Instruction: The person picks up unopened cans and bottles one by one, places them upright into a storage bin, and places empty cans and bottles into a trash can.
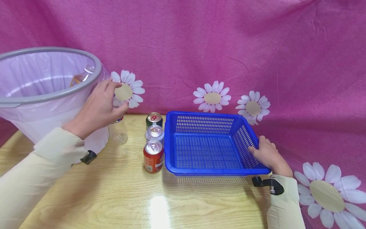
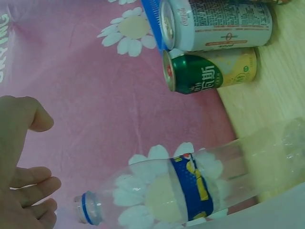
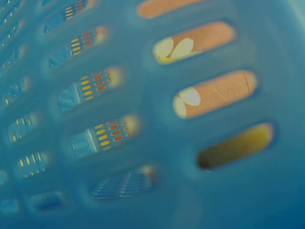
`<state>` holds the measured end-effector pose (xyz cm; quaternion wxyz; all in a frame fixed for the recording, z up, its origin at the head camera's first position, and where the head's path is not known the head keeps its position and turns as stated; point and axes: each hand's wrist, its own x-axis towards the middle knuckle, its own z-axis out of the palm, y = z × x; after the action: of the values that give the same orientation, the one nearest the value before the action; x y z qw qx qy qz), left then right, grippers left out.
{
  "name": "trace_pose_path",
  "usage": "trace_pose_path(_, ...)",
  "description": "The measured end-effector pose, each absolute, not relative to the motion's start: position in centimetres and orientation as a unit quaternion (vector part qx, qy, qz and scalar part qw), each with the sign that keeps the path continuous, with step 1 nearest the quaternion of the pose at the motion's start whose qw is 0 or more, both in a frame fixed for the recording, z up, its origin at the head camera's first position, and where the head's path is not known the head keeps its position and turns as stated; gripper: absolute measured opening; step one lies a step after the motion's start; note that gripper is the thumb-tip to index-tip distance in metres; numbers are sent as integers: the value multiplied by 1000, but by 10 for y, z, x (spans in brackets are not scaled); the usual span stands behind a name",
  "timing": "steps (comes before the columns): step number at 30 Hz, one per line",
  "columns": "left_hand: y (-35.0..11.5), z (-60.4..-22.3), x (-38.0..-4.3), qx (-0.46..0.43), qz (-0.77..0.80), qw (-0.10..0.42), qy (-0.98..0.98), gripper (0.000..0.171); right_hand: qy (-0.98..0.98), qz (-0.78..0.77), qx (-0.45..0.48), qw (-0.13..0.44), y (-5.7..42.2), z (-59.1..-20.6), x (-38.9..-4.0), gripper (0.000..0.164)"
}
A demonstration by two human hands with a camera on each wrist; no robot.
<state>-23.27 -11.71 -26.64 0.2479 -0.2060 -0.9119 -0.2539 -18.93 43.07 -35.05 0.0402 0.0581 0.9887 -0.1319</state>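
From the head, we see our left grip (image 1: pixel 98 105) spread and empty by the upright bottle (image 1: pixel 120 132); our right grip (image 1: pixel 270 156) clasps the blue basket (image 1: pixel 217 172) by its right wall. Left wrist: the bottle's neck stands just apart from our grip. Right wrist: we see slotted basket wall.

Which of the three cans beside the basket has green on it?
The green-and-yellow drink can at the back of the row; the white Coca-Cola can is in the middle and the red can in front.
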Motion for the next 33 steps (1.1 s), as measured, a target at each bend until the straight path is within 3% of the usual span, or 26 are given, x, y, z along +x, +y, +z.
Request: trace_pose_path(33,-111,-283,-247,-178,-256,237,-920,53,990,-126,53,27,431,-352,-188,58)
